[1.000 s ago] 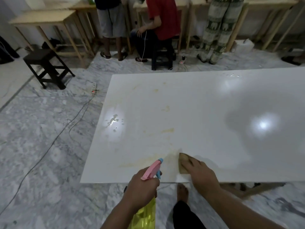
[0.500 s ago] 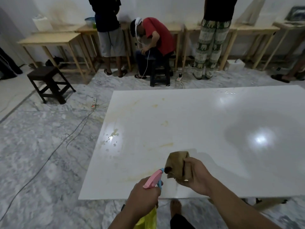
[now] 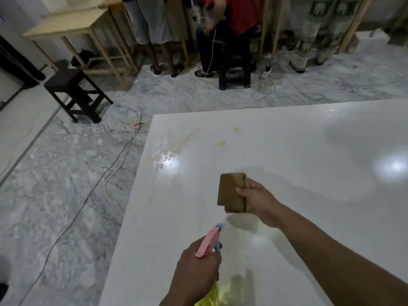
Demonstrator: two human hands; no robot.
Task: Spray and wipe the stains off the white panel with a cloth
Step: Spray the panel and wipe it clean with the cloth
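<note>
The white panel (image 3: 287,155) fills the middle and right. Yellow stains (image 3: 220,144) sit near its far left corner. The brown cloth (image 3: 233,192) is folded and pinched in the right hand (image 3: 259,200), with the cloth at 9 o'clock from the hand. At 7 o'clock from the cloth, the left hand (image 3: 196,270) is wrapped around the spray bottle (image 3: 209,240). Its pink top points at 1 o'clock. A dark stool (image 3: 75,93) stands on the floor at the far left.
</note>
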